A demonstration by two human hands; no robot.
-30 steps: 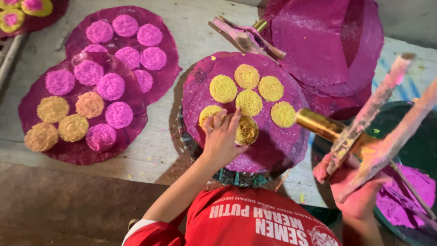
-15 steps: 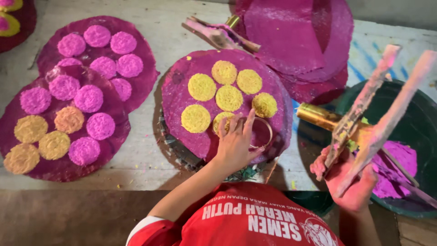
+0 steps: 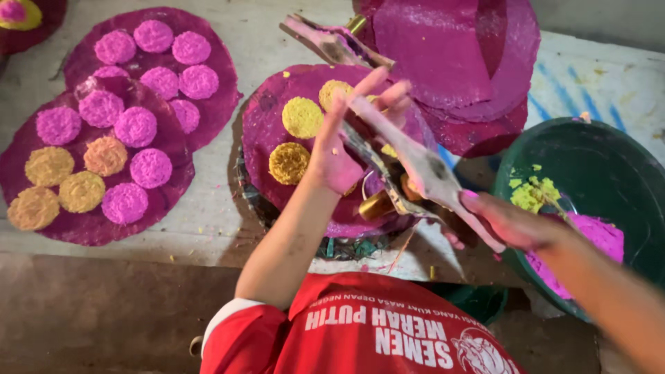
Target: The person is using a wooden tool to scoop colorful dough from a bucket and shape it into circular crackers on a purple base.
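On the left we counted 2 overlapping purple discs (image 3: 208,118) bearing 10 pink pats (image 3: 136,127) and 4 yellow pats (image 3: 82,192). The middle disc (image 3: 267,125) showed 3 yellow pats clearly. Our left hand (image 3: 339,149) pressed open fingers against the long wooden press (image 3: 422,166); our right hand (image 3: 516,225) gripped its handle end above the green basin (image 3: 589,149), which held yellow and pink powder.

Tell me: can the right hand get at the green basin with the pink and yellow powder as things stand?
Probably yes, but not freely. The right hand is beside the green basin's rim with nothing between them, yet it grips the long tongs-like tool, which the left hand also touches.
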